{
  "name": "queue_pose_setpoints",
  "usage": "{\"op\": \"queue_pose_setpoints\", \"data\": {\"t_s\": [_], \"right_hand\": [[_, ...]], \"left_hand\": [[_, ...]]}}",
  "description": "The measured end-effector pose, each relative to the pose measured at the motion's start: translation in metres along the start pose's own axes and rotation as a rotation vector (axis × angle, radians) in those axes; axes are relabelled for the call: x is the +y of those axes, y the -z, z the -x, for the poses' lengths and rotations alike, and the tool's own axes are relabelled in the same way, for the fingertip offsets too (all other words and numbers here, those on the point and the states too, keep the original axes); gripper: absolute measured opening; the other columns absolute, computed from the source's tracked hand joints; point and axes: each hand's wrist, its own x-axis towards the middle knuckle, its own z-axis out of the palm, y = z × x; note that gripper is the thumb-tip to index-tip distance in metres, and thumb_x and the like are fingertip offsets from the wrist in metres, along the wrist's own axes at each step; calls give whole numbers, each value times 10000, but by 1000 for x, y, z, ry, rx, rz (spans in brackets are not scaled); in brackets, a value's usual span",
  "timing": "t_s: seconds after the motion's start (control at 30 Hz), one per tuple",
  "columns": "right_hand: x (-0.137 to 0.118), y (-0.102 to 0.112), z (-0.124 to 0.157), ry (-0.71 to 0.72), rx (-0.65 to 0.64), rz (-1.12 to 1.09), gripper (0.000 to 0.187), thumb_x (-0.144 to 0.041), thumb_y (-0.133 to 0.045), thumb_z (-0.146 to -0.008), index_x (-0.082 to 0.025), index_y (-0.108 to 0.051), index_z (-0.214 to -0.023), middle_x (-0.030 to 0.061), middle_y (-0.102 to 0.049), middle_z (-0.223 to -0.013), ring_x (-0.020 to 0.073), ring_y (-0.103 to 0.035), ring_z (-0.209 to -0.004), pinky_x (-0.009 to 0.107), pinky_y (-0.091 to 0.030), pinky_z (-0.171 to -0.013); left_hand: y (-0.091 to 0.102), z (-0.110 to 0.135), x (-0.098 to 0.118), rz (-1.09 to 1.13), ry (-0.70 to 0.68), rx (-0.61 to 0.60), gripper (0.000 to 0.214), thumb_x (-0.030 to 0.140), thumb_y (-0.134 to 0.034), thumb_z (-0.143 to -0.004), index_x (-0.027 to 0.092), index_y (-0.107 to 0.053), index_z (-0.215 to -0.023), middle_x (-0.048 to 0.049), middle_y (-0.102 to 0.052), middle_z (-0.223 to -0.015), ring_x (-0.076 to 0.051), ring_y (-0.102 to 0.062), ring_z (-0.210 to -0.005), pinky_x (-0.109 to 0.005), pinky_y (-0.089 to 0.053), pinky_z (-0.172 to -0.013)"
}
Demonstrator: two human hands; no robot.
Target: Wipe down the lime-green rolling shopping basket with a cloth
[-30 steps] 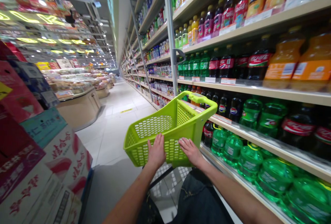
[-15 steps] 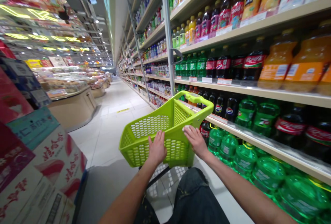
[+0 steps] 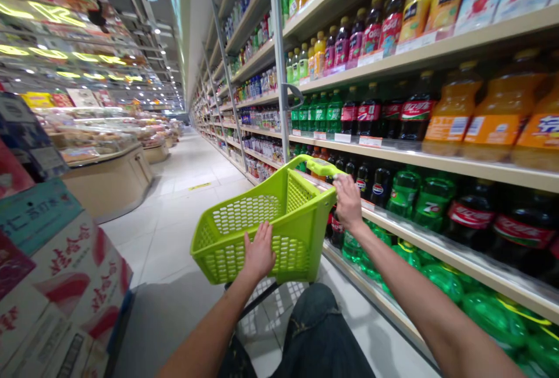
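A lime-green plastic shopping cart (image 3: 301, 238) with a perforated basket stands side-on in front of my knees, with nothing visible in its basket. My left hand (image 3: 259, 251) lies against the cart's near side, fingers extended and pointing up near the rim. At the right end, my right hand (image 3: 348, 202) is closed around the near corner of the handle frame; the fingertips are partly hidden behind it.
Drink shelves (image 3: 419, 159) run along the right, close to the cart, with soda bottles on several levels. Stacked cartons (image 3: 74, 273) stand at the left. Beyond them is a rounded display counter (image 3: 109, 183). A tiled aisle (image 3: 174, 203) stretches ahead.
My right hand has moved up from the basket's side to the handle corner and closed on it. My left hand stays against the side. The view has shifted slightly right.
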Motion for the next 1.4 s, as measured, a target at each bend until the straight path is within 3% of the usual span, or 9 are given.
{"op": "queue_pose_setpoints", "data": {"t_s": [0.1,0.27,0.5,0.7,0.9,0.97,1.1,1.3,1.4], "right_hand": [[2,-3,-9,-42,18,-11,418,-77,-275,-835,-118,-518,-1172,117,-446,-1299,204,-178,-1314,465,-239,-1048],[-13,-5,35,462,-223,-176,437,-61,-299,-842,-260,-515,-1165,1,-477,-1283,123,-272,-1280,375,-352,-1006],[17,2,-24,-15,6,12,395,-84,-326,-830,-154,-527,-1162,120,-475,-1272,240,-224,-1299,518,-291,-991],[-26,-6,-14,496,-263,-238,345,-119,-355,-860,-216,-554,-1124,42,-540,-1213,169,-304,-1261,417,-321,-1015],[-21,-9,-37,74,-85,-123,433,-45,-314,-813,-176,-526,-1167,86,-525,-1208,223,-304,-1258,480,-269,-1032],[-39,-18,-23,162,-127,-159,415,-56,-331,-819,-190,-539,-1151,74,-542,-1192,221,-340,-1240,463,-317,-1008],[-84,-29,9,583,-311,-319,379,-97,-345,-854,-265,-551,-1124,5,-564,-1181,166,-370,-1222,392,-381,-973],[-73,-27,-9,150,-155,-155,428,-44,-345,-812,-198,-515,-1174,83,-479,-1272,233,-272,-1277,508,-284,-1004],[-96,-37,5,291,-182,-201,400,-34,-344,-812,-175,-559,-1117,88,-535,-1209,220,-314,-1254,465,-333,-990]], "left_hand": [[1,0,2,22,6,-7,697,197,-432,-678,139,-236,-1345,-75,-165,-1442,-233,-132,-1324,-553,-148,-1027],[-1,2,-3,26,-7,18,695,172,-422,-669,149,-250,-1342,-63,-173,-1440,-224,-140,-1324,-542,-146,-1034],[-7,6,-1,57,-2,37,709,177,-412,-660,135,-238,-1346,-48,-139,-1446,-199,-123,-1328,-526,-141,-1044],[-8,10,-17,45,38,14,719,181,-413,-668,124,-208,-1355,-66,-166,-1443,-215,-126,-1327,-518,-135,-1047],[-15,15,-34,28,112,9,736,192,-423,-671,135,-180,-1363,-59,-140,-1449,-232,-91,-1331,-542,-133,-1034],[-16,16,-33,49,122,7,738,198,-428,-672,145,-180,-1364,-57,-130,-1450,-233,-91,-1331,-545,-129,-1034],[-14,20,-38,67,109,-2,728,186,-427,-674,156,-190,-1362,-59,-138,-1448,-223,-103,-1330,-534,-114,-1043],[-10,30,-51,70,182,-17,728,182,-440,-666,141,-208,-1354,-68,-140,-1446,-220,-112,-1328,-548,-109,-1038],[-11,31,-49,73,191,-16,736,202,-440,-669,126,-191,-1358,-74,-127,-1449,-239,-87,-1331,-560,-120,-1030]]}}
